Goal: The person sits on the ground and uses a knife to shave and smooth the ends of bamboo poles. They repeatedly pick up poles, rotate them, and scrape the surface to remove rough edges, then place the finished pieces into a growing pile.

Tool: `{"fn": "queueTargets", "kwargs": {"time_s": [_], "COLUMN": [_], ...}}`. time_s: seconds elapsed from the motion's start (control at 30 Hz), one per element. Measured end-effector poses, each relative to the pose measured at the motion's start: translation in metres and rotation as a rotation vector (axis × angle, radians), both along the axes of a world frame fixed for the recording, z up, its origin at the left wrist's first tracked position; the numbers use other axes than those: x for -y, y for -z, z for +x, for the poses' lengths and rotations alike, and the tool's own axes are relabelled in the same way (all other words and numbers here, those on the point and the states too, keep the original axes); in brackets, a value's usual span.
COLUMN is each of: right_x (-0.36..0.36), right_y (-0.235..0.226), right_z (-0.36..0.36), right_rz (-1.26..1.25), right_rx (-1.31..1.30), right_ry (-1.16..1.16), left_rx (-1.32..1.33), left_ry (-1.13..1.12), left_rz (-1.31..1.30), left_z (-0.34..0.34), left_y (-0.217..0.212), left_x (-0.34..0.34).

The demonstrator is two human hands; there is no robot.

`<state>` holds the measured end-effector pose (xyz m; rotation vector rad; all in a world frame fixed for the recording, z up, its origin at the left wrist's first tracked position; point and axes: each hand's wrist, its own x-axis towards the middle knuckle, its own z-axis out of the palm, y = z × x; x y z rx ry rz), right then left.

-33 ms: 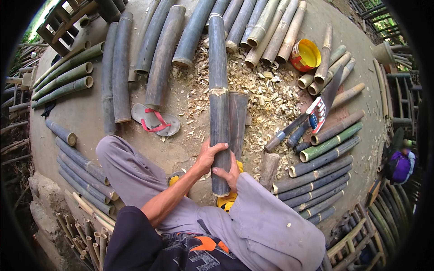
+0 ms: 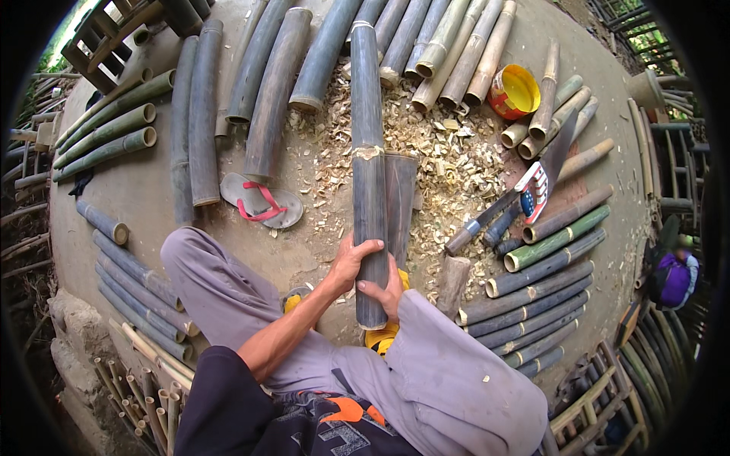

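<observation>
1. The left hand (image 2: 351, 262) and right hand (image 2: 386, 292) both clasp the near end of a long dark bamboo pole (image 2: 368, 152), between the person's knees.
2. The pole runs away from the person over the concrete floor (image 2: 144, 194); a shorter split bamboo piece (image 2: 401, 201) lies just beside it.
3. Wood shavings (image 2: 441, 159) spread around it; a sandal (image 2: 262, 201) lies to the left.
4. Farther right, a saw (image 2: 544, 171) rests among bamboo sections; a yellow can (image 2: 513, 91) stands beyond.

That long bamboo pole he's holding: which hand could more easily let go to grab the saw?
Probably the right hand: the saw lies on its side, while the left hand wraps the bamboo pole firmly.
</observation>
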<state>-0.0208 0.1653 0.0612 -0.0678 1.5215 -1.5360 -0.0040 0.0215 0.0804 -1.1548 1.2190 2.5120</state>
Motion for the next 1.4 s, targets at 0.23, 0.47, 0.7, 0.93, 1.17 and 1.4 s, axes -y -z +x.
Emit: {"fn": "queueTargets", "kwargs": {"time_s": [0.23,0.47,0.7,0.93,1.17,1.4], "right_x": [0.006,-0.001,-0.001,-0.008,-0.031,-0.146], "right_y": [-0.009,0.004,-0.006,-0.005,-0.018,-0.046], "right_z": [0.0,0.004,0.002,0.007,-0.024,0.003], "right_rz": [-0.015,-0.09,-0.007,0.009,-0.088,0.226], "right_rx": [0.051,0.002,-0.035,-0.257,-0.403,-0.446], "right_ry": [0.011,0.092,0.123,0.226,0.634,1.154], "left_rx": [0.0,0.086,0.077,-0.106,-0.326,-0.405], "left_ry": [-0.036,0.051,0.066,0.197,0.701,0.941], "left_rz": [-0.012,-0.101,-0.136,-0.279,-0.51,-0.504], "left_z": [0.001,-0.005,-0.008,-0.023,-0.083,-0.095], "left_y": [0.001,0.004,0.006,0.004,-0.052,-0.04], "left_x": [0.0,-0.005,-0.006,-0.015,-0.033,-0.051]}}
